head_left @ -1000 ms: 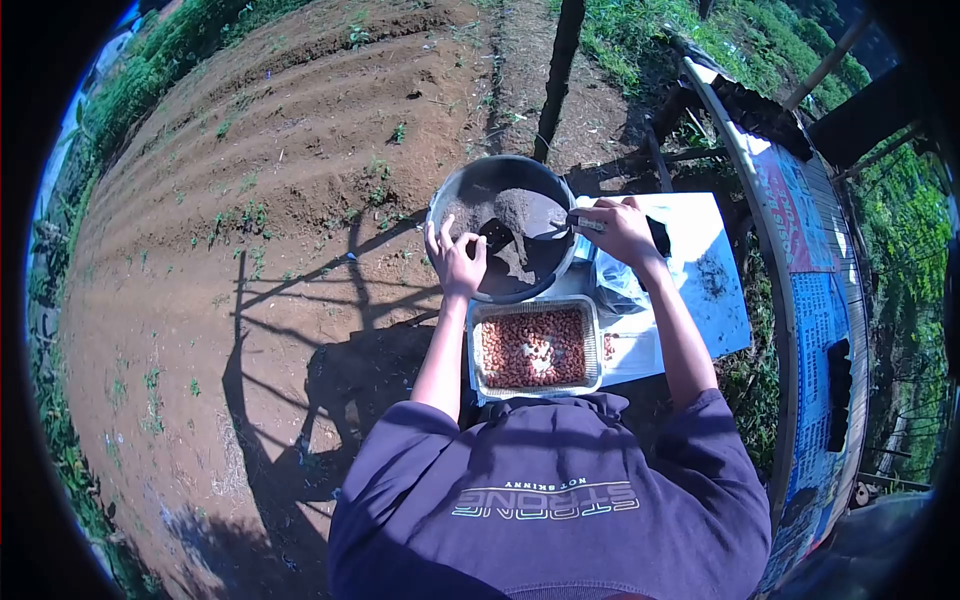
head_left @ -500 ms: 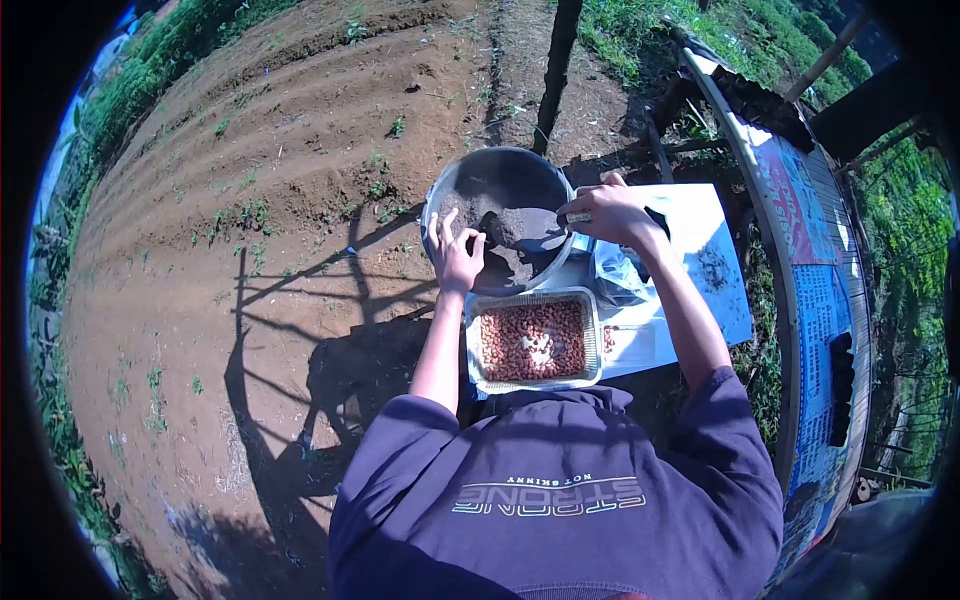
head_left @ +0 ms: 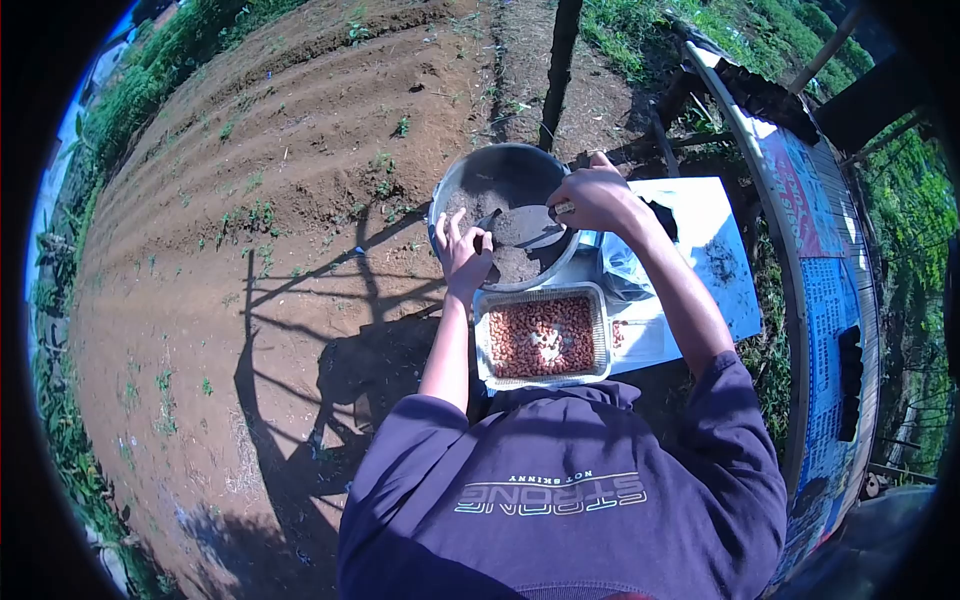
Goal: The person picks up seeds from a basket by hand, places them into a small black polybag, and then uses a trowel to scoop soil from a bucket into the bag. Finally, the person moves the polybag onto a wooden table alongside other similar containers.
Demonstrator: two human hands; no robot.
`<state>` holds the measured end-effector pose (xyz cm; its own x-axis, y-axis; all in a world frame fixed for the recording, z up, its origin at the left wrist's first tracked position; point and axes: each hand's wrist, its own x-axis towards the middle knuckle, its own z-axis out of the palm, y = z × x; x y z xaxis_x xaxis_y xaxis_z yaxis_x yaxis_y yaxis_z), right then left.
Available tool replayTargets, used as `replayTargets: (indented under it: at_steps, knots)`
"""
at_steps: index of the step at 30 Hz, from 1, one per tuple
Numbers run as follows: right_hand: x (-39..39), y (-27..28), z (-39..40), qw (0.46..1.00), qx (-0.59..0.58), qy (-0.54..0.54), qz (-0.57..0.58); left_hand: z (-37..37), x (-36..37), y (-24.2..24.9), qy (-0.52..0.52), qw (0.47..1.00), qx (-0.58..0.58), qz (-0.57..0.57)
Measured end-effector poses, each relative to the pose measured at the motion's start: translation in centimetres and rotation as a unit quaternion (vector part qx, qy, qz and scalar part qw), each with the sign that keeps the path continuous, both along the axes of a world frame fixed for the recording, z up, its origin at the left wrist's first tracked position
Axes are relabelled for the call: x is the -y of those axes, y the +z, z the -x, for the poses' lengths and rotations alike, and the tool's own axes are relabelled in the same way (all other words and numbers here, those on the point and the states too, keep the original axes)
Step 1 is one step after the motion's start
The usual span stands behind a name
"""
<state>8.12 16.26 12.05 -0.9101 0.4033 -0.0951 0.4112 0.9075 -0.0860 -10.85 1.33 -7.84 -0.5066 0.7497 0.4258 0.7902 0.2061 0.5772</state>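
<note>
In my right hand [head_left: 590, 198] is the handle of a trowel [head_left: 532, 228], closed tightly in my fingers. The trowel's blade, carrying dark soil, reaches left over a round grey basin [head_left: 438, 195]. Loose dark soil [head_left: 518, 265] lies in the basin. My left hand [head_left: 465, 255] is at the basin's left side, thumb and fingers pinched at the edge of a small black plastic bag [head_left: 487, 222] beside the blade's tip. Most of that bag is hidden by the hand and the soil. A pale rectangular basket [head_left: 485, 345] of reddish-brown seeds [head_left: 540, 340] stands nearest my body.
A white tabletop [head_left: 715, 225] with dark soil smudges extends to the right. On it are a clear plastic bag [head_left: 622, 272] and a few loose seeds [head_left: 619, 333]. A curved frame with blue printed sheeting [head_left: 825, 340] stands further right. Ridged bare soil [head_left: 270, 130] spreads at left.
The trowel in my right hand has shifted slightly within the basin, and its blade sits closer to the left hand. The whole view has moved a little.
</note>
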Motion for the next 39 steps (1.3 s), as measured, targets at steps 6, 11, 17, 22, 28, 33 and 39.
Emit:
replayTargets:
  at_steps: [6,11,17,22,28,33,39]
  knots:
    - [-0.2,0.1,-0.9,0.998,-0.044,-0.047,-0.016,-0.3,0.1,0.3,0.039,0.999,0.009,0.008]
    - [0.0,-1.0,-0.5,0.992,0.025,-0.051,-0.109,-0.2,0.0,0.2,0.052,0.999,-0.007,0.005]
    - [-0.3,-7.4,0.6,0.984,0.022,-0.013,-0.179,-0.2,0.0,0.2,0.059,0.998,-0.032,-0.006]
    - [1.0,-11.5,2.5,0.99,0.066,-0.036,-0.116,0.0,-0.3,-0.8,0.057,0.997,-0.048,-0.017]
    - [3.2,-16.8,2.5,0.985,-0.04,-0.099,-0.136,-0.1,-0.1,-0.6,0.06,0.997,-0.052,-0.022]
    - [3.6,-17.3,3.1,0.98,-0.063,-0.128,-0.135,0.1,-0.2,-0.8,0.057,0.998,-0.037,-0.011]
    - [3.2,-15.8,1.3,0.984,-0.066,-0.138,-0.09,0.0,-0.3,-0.7,0.063,0.996,-0.048,-0.032]
